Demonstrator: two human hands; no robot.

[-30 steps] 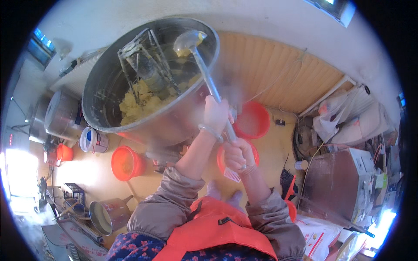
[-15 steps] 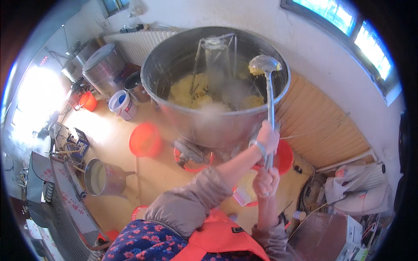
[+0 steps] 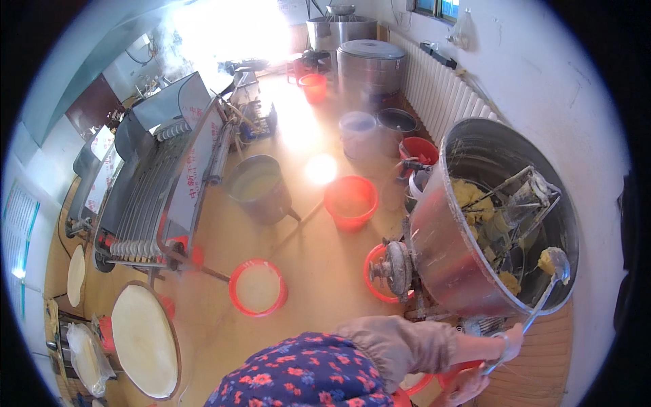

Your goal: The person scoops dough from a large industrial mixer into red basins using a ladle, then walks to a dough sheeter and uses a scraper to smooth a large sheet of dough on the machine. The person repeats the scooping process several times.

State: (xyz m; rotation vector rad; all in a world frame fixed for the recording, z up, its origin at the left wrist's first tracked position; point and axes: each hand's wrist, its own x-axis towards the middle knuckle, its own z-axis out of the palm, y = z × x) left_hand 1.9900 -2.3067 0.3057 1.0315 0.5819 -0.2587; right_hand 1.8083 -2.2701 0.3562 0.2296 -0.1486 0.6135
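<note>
Our view's swung left! Left hand (image 3: 513, 341) and right hand (image 3: 468, 387) still clutch the ladle (image 3: 540, 304), yellow mash (image 3: 548, 262) aboard, vat (image 3: 458, 247) ahead.

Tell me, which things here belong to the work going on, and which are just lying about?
Seems part of the work:
- left hand and right hand, on the handle
- long ladle, yellow lump in its bowl
- big metal vat
- yellow mass inside it

Seems just lying about:
- orange-red bucket, mid-floor
- grey handled pot
- lidded steel drum
</note>
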